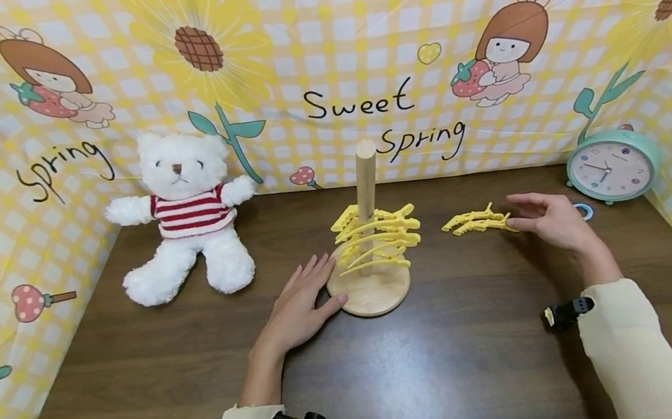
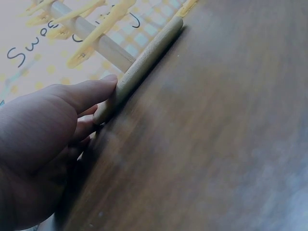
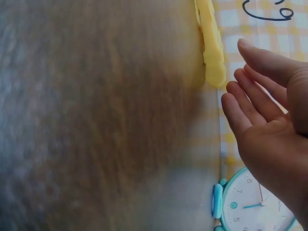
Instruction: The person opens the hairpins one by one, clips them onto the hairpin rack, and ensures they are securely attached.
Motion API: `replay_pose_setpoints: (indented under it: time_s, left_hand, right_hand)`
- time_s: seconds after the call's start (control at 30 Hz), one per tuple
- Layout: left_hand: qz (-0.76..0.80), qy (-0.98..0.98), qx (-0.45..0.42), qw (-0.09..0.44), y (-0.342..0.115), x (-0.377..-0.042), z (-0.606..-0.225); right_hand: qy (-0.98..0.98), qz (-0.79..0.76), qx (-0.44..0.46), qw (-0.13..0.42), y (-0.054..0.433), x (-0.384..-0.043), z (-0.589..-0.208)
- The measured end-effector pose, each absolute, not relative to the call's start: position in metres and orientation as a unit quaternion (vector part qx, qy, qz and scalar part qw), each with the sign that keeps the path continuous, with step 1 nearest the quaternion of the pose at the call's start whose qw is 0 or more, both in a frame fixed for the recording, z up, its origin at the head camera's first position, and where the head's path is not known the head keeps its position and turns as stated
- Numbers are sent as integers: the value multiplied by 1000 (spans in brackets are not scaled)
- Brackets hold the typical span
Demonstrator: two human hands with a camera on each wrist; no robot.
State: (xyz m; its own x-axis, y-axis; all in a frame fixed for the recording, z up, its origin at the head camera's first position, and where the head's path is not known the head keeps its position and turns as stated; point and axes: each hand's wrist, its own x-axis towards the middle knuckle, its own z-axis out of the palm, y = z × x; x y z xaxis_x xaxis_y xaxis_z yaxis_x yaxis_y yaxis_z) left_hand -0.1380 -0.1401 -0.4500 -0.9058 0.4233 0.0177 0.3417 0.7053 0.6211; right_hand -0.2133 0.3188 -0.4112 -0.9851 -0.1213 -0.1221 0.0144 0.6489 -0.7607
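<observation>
A wooden stand with an upright post [image 1: 367,184] rises from a round base [image 1: 373,300]. Several long yellow hair clips [image 1: 378,241] are stacked around its post. My left hand [image 1: 300,306] rests at the base's left edge, fingers extended; in the left wrist view its thumb touches the rim of the base [image 2: 149,53]. To the right of the stand, a few loose yellow clips [image 1: 478,221] lie on the table. My right hand [image 1: 550,220] is at their right end, thumb and fingers apart; the right wrist view shows a gap between fingertips and a clip [image 3: 211,48].
A white teddy bear [image 1: 177,166] in a striped shirt sits at the back left. At the back right stands a mint alarm clock [image 1: 611,166], with a small blue ring-shaped piece [image 1: 583,211] beside it. Patterned cloth [image 1: 326,41] encloses the brown table [image 1: 446,365].
</observation>
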Motion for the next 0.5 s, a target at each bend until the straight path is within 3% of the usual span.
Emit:
replay_pose_setpoints:
  time_s: [0.5]
  left_hand:
    - [327, 920, 209, 61, -140, -138, -451]
  right_hand:
    - [898, -428, -42, 91, 322, -220, -426]
